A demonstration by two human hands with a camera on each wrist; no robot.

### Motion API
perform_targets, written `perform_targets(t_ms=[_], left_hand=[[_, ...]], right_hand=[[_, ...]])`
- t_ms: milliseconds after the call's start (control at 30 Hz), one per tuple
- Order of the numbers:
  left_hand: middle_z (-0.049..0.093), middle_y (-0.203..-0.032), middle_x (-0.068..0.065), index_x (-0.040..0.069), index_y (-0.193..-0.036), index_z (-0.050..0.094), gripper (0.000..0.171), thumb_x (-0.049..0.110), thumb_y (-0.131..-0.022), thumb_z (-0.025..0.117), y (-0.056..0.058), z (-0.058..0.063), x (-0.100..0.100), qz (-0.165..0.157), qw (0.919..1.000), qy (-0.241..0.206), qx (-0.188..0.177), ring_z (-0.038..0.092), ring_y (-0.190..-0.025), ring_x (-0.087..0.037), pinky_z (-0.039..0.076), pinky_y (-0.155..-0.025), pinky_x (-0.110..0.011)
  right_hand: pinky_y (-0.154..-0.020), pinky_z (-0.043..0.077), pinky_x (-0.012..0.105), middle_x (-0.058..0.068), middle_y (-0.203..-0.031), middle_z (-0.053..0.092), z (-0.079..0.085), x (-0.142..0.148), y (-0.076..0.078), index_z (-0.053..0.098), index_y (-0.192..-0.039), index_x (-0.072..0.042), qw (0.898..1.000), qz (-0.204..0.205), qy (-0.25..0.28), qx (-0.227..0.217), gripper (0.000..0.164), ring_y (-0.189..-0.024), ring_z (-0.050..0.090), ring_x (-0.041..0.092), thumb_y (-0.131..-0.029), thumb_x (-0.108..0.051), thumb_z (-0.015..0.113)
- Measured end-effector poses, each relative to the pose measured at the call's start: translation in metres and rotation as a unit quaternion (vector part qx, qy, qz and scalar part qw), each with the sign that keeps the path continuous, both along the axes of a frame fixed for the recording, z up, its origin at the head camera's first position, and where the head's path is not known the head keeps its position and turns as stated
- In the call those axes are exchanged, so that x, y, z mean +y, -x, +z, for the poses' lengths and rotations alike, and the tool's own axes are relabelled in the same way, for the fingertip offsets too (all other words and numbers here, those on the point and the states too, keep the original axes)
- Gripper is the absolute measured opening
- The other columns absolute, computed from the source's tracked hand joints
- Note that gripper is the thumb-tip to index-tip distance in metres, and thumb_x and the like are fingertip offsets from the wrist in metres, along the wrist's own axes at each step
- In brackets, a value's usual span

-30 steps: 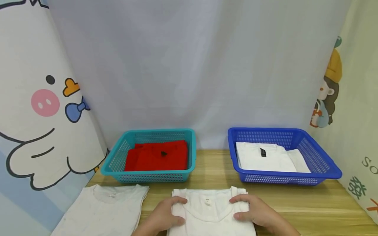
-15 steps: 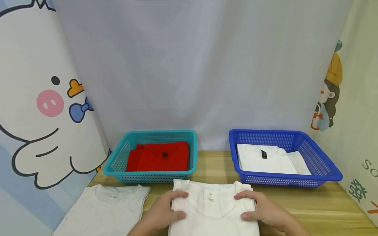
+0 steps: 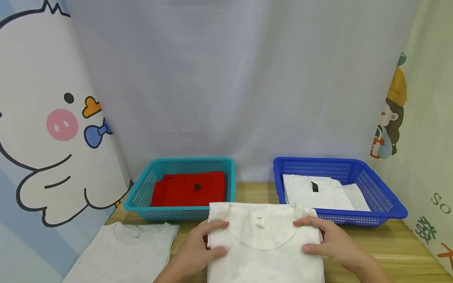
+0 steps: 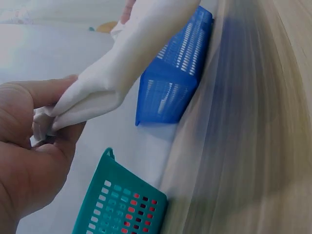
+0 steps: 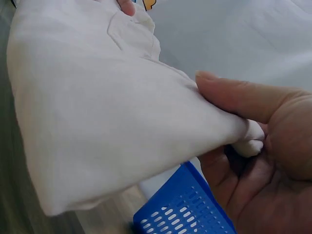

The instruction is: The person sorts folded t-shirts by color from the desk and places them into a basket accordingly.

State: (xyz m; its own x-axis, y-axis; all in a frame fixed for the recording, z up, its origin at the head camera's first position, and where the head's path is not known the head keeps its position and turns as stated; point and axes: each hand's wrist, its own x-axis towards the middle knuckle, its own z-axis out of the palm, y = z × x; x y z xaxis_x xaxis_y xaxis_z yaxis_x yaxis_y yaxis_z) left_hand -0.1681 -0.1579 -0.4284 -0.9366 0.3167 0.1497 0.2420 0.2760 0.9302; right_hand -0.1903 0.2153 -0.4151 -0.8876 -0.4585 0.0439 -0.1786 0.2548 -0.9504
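Observation:
A folded white T-shirt (image 3: 262, 259) with a round neck and a small neck label is held up off the table between both hands. My left hand (image 3: 198, 247) grips its left side, thumb on top and fingers beneath, as the left wrist view also shows on the folded edge of the shirt (image 4: 107, 83). On the opposite side my right hand (image 3: 332, 243) pinches the shirt (image 5: 97, 107) between thumb and fingers. The shirt's upper right corner overlaps the front rim of the blue basket (image 3: 354, 216) in the head view.
A teal basket (image 3: 177, 212) holding folded red clothing (image 3: 191, 192) stands at the back left. Folded white clothing (image 3: 325, 194) with a black label lies in the blue basket. Another folded white shirt (image 3: 124, 251) lies on the wooden table (image 3: 375, 243) at the left. A pale curtain hangs behind.
The held shirt has risen off the table and come nearer the baskets, looking larger in view. Both hands have moved up with it, the right one also shifting right. The baskets stay put.

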Motion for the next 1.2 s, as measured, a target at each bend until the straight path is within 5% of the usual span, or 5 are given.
perform_targets(t_ms=[200,400,600,800,1200], left_hand=[[0.047,-0.129,-0.013,0.022,-0.127,0.063,0.050,0.021,-0.080,0.080,0.009,0.013,0.016,0.005,0.9990,-0.042,0.012,0.062,-0.092,-0.025,0.057,-0.071,-0.032],[0.048,-0.130,-0.009,0.021,-0.126,0.064,0.050,0.014,-0.079,0.080,0.029,0.026,0.031,0.005,0.9965,-0.082,0.017,0.063,-0.091,-0.025,0.057,-0.071,-0.035],[0.040,-0.143,-0.008,0.030,-0.125,0.064,0.051,0.020,-0.079,0.081,0.061,0.040,0.052,0.003,0.9978,-0.059,0.031,0.064,-0.085,-0.022,0.057,-0.070,-0.034],[0.051,-0.133,0.000,0.030,-0.125,0.065,0.051,0.016,-0.078,0.082,0.098,0.050,0.077,-0.001,0.9977,-0.066,0.012,0.063,-0.086,-0.020,0.056,-0.071,-0.034],[0.057,-0.124,0.009,0.028,-0.121,0.067,0.051,0.008,-0.076,0.082,0.148,0.053,0.143,-0.033,0.9969,-0.063,-0.034,0.063,-0.091,-0.015,0.056,-0.074,-0.032]], right_hand=[[-0.078,0.056,0.043,0.010,-0.128,0.048,0.014,0.018,0.010,0.053,-0.131,-0.002,0.999,0.025,0.043,-0.013,0.049,-0.100,0.063,0.025,-0.086,-0.003,0.070],[-0.078,0.055,0.048,0.006,-0.128,0.047,0.034,0.039,0.027,0.049,-0.135,-0.006,0.996,0.054,0.073,-0.015,0.048,-0.102,0.062,0.025,-0.090,0.003,0.062],[-0.078,0.056,0.043,0.012,-0.133,0.041,0.051,0.056,0.049,0.049,-0.136,-0.009,1.000,-0.005,0.026,0.002,0.049,-0.102,0.060,0.021,-0.089,-0.002,0.065],[-0.079,0.056,0.039,0.017,-0.140,0.030,0.059,0.076,0.071,0.048,-0.138,-0.012,0.999,-0.041,-0.001,-0.003,0.051,-0.102,0.058,0.017,-0.091,-0.007,0.066],[-0.079,0.056,0.037,-0.009,-0.124,0.049,0.056,0.142,0.104,0.048,-0.140,-0.022,1.000,-0.019,0.008,-0.018,0.049,-0.099,0.062,0.016,-0.096,-0.001,0.054]])
